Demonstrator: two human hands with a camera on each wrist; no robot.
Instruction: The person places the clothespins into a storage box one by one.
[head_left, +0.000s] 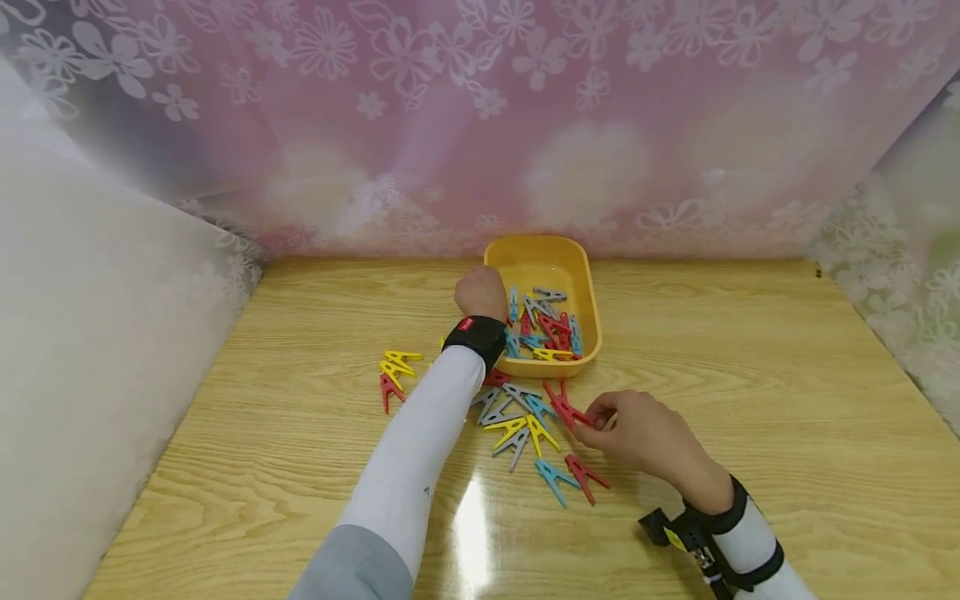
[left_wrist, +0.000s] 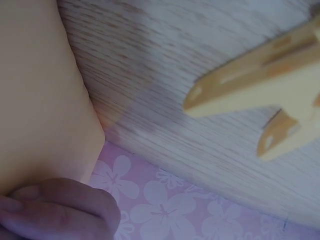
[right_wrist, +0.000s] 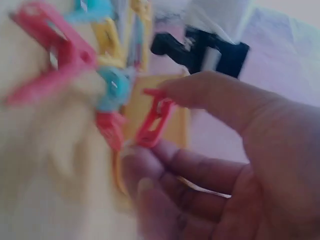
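My left hand (head_left: 481, 293) is at the left rim of a yellow plastic basket (head_left: 592, 308). In the left wrist view its curled fingers (left_wrist: 65, 210) grip the basket's edge, and a yellow clothespin (left_wrist: 250, 85) lies on the table close by. Thumb and fingers of my right hand (head_left: 645, 433) pinch a red clothespin (head_left: 564, 408), tilted just above the table in front of the basket. The right wrist view has this red clothespin (right_wrist: 156, 120) between thumb and fingertips. Several grey, red, blue and yellow clothespins sit inside the basket.
Loose clothespins (head_left: 517, 429) are spread in front of the basket. A blue one (head_left: 555, 479) and a red one (head_left: 587, 477) lie nearest me. Left of my left arm are yellow clothespins (head_left: 397, 363) and a red one (head_left: 390, 390). A pink floral cloth (head_left: 420, 167) hangs behind the wooden table (head_left: 735, 333).
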